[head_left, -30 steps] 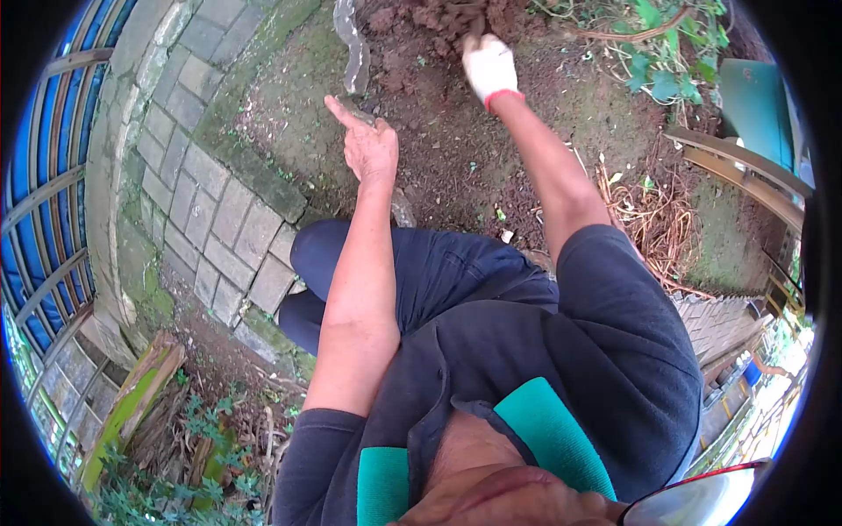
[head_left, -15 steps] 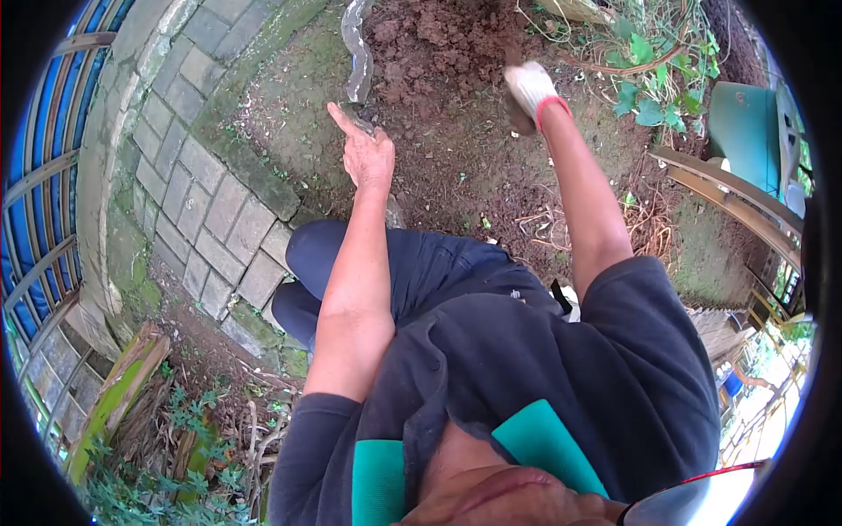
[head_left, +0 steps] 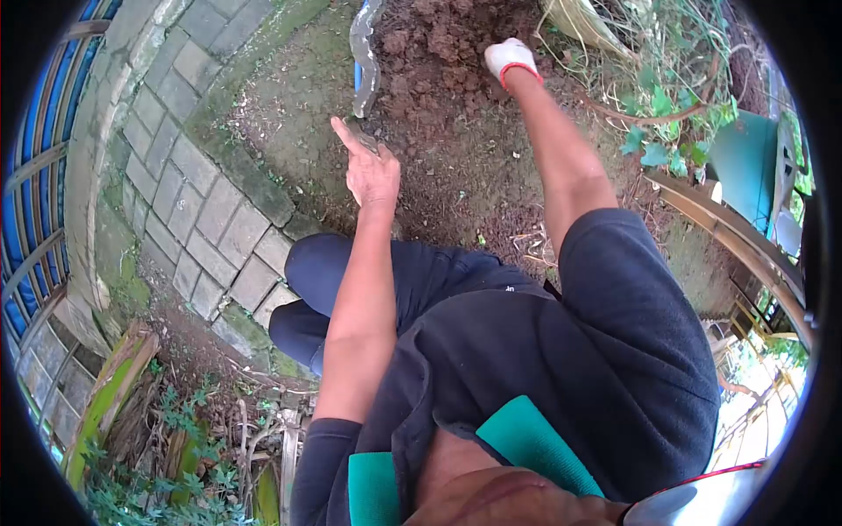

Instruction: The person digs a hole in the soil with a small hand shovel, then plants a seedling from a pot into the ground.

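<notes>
Head camera showed the bare left hand (head_left: pixel 372 175) staying where it was half a second before. Its pointer finger stuck straight out and the other fingers curled down; whether they gripped anything could not be told. Just past that fingertip began the wavy grey strip (head_left: pixel 363 61). Its long side ran straight away from the fingertip, pointing far off. Farther out, right of the strip, the gloved right hand (head_left: pixel 509 56) had moved deeper onto the lumpy dirt (head_left: pixel 438 44), its fingers hidden.
</notes>
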Available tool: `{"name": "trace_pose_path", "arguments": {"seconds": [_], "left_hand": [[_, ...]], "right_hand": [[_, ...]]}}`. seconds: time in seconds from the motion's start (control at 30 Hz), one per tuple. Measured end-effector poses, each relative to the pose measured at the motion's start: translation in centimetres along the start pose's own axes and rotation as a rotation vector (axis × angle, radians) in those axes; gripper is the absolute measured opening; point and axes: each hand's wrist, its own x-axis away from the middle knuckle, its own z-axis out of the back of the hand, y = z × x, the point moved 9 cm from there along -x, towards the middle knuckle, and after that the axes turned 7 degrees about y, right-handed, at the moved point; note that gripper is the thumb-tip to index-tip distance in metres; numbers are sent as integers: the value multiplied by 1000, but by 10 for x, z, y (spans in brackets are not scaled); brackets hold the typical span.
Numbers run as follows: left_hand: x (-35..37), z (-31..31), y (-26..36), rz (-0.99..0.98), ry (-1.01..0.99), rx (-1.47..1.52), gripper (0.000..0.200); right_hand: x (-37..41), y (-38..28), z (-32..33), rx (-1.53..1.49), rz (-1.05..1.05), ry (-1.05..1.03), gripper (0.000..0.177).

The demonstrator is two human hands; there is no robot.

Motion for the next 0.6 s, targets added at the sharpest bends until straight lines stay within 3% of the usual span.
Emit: {"name": "trace_pose_path", "arguments": {"seconds": [0.03, 0.07, 0.13, 0.17, 0.23, 0.3, 0.43, 0.6], "left_hand": [[3, -1, -1, 31, -43, 3, 98], [2, -1, -2, -17, 24, -11, 98], [-1, -8, -9, -24, 35, -8, 99], [-1, -8, -9, -32, 49, 2, 99], [0, -6, -8, -23, 46, -15, 101], [0, -7, -9, -26, 43, -13, 102], [0, -7, -11, -51, 58, -4, 102], [0, -6, -9, -46, 57, -17, 102]], "right_hand": [[18, 3, 5, -63, -30, 59, 40], [35, 2, 4, 23, 130, 85, 40], [81, 15, 13, 40, 253, 131, 38], [118, 9, 55, -29, 225, 171, 37], [136, 27, 76, -62, 180, 192, 37], [140, 45, 79, -102, 81, 138, 42], [105, 91, 22, -281, -124, -36, 43], [95, 63, 43, -76, 43, -28, 43]]}}
